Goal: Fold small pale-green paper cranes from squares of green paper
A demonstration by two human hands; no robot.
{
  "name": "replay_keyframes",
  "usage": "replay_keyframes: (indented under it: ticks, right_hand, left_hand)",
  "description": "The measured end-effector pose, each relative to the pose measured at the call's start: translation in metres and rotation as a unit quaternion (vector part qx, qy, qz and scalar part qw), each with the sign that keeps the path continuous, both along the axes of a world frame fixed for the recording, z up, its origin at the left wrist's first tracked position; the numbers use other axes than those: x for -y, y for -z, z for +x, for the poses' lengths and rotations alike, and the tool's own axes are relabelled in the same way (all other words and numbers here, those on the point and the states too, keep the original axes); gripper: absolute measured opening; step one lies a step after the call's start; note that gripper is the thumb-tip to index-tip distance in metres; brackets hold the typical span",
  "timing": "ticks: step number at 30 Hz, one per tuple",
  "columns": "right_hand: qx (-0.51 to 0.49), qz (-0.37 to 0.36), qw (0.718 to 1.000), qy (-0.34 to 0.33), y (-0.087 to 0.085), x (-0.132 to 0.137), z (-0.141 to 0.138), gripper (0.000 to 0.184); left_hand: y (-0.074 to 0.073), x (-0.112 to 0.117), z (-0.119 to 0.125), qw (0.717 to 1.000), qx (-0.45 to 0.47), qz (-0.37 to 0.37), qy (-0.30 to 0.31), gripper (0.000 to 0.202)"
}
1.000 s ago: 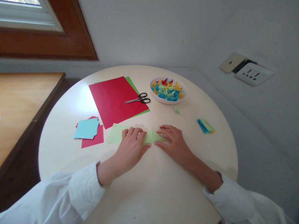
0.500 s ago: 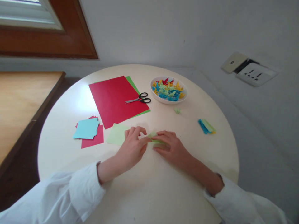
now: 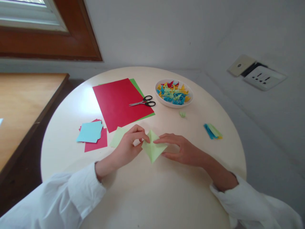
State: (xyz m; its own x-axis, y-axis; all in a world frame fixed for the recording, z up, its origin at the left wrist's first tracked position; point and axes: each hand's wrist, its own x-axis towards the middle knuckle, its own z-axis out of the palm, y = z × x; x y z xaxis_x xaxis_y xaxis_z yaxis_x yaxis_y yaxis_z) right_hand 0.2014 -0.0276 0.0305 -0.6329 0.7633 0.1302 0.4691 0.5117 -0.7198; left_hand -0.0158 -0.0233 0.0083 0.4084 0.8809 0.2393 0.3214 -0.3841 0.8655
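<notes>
A light green origami paper, creased down its middle and diamond-shaped, is between my two hands above the near half of the table. My left hand pinches its left side between thumb and fingers. At its right side, my right hand has the paper between the index finger on top and the thumb below. Another light green sheet lies flat, partly behind my left hand. Beyond my right hand sits a small folded green paper piece.
Black-handled scissors rest on a large red sheet, with green paper beneath. A white bowl holds several colourful folded paper pieces. Light blue squares over red ones lie left; folded strips lie right on the round table.
The green paper has gone from a narrow folded shape to a wider diamond facing me. My hands have spread slightly apart. The view has shifted a little.
</notes>
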Motion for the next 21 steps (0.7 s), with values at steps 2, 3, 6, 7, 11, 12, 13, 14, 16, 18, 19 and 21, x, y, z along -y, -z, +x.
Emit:
replay_keyframes:
  ticks: [2,3,6,7,11,12,13,14,16,18,19,21]
  right_hand:
    - [-0.043,0.003,0.999,0.023,0.006,-0.002,-0.004,0.026]
    - [-0.065,0.005,0.997,0.038,0.010,-0.003,-0.007,0.021]
    - [-0.107,0.024,0.991,0.083,0.019,-0.006,-0.012,0.015]
    - [-0.112,0.033,0.988,0.100,0.021,-0.007,-0.013,0.015]
    - [-0.100,0.063,0.980,0.157,0.024,-0.009,-0.015,0.016]
    - [-0.097,0.068,0.979,0.163,0.025,-0.009,-0.014,0.016]
    - [-0.096,0.075,0.979,0.165,0.026,-0.009,-0.014,0.016]
    - [-0.096,0.082,0.978,0.165,0.027,-0.009,-0.014,0.016]
    - [-0.098,0.094,0.977,0.164,0.028,-0.008,-0.015,0.015]
    - [-0.103,0.095,0.977,0.161,0.029,-0.007,-0.016,0.014]
    - [-0.107,0.090,0.977,0.159,0.029,-0.006,-0.018,0.013]
    - [-0.114,0.078,0.977,0.161,0.029,-0.005,-0.021,0.011]
  left_hand:
    - [0.003,-0.002,0.000,1.000,0.022,-0.019,0.000,0.024]
    - [0.004,-0.003,0.000,0.999,0.031,-0.027,-0.001,0.023]
    - [0.007,-0.005,-0.001,0.998,0.052,-0.042,-0.002,0.021]
    - [0.008,-0.006,-0.002,0.998,0.052,-0.045,-0.003,0.021]
    - [0.007,-0.006,-0.004,0.999,0.016,-0.040,-0.015,0.018]
    - [0.006,-0.006,-0.004,0.999,0.005,-0.034,-0.016,0.016]
    - [0.006,-0.006,-0.004,0.999,-0.006,-0.028,-0.016,0.015]
    - [0.005,-0.006,-0.003,1.000,-0.015,-0.022,-0.016,0.014]
    - [0.004,-0.006,-0.002,0.999,-0.030,-0.012,-0.019,0.012]
    - [0.003,-0.005,-0.002,0.999,-0.041,-0.002,-0.021,0.012]
    - [0.003,-0.005,-0.001,0.999,-0.044,0.002,-0.024,0.012]
    - [0.002,-0.003,0.000,0.998,-0.051,0.010,-0.032,0.011]
